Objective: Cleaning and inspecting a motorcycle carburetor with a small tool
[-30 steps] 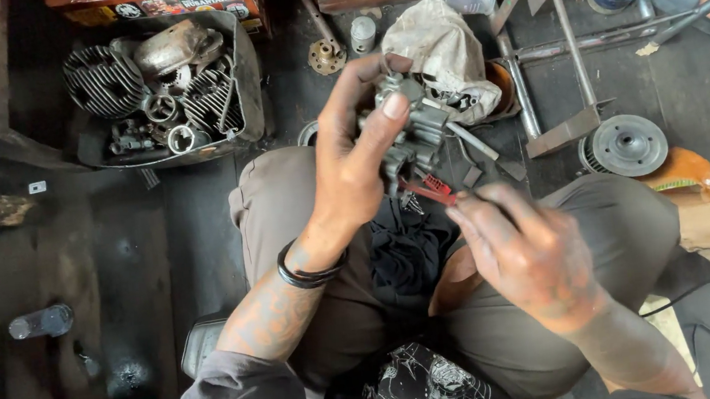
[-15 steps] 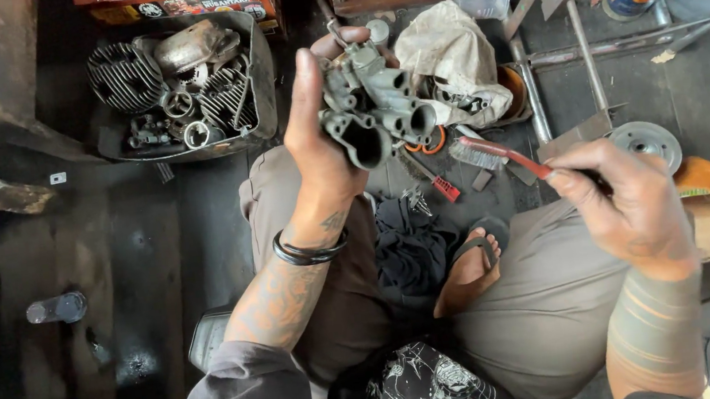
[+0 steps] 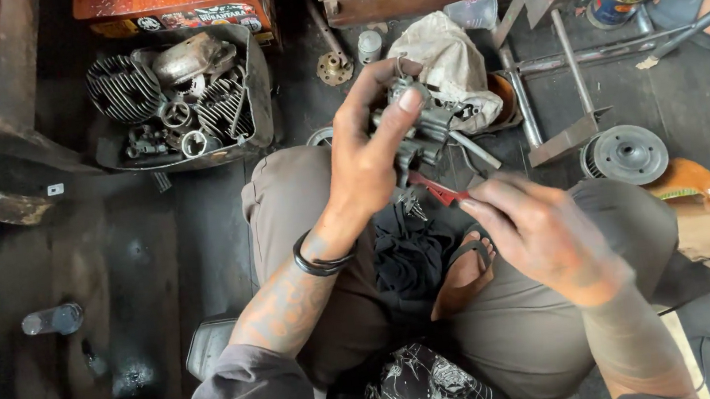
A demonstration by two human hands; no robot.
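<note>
My left hand (image 3: pixel 368 158) grips a grey metal carburettor (image 3: pixel 420 125) and holds it up over my lap, thumb on its top. My right hand (image 3: pixel 536 228) holds a red-handled tool (image 3: pixel 441 191), whose tip points up against the underside of the carburettor. I sit cross-legged in brown trousers, with a black rag (image 3: pixel 410 251) lying in my lap and one sandalled foot (image 3: pixel 466 271) showing below the hands.
A black tray (image 3: pixel 257 86) of finned engine cylinders and metal rings stands at the upper left. A dirty white cloth (image 3: pixel 446 60), metal stand (image 3: pixel 556 127), round pulley (image 3: pixel 626 155) and orange part (image 3: pixel 682 180) lie on the dark floor. Another person's leg shows at the upper right.
My right hand has swung back in from the right and brought the red-handled tool up to the carburettor. My left hand has lowered and turned the carburettor towards it.
</note>
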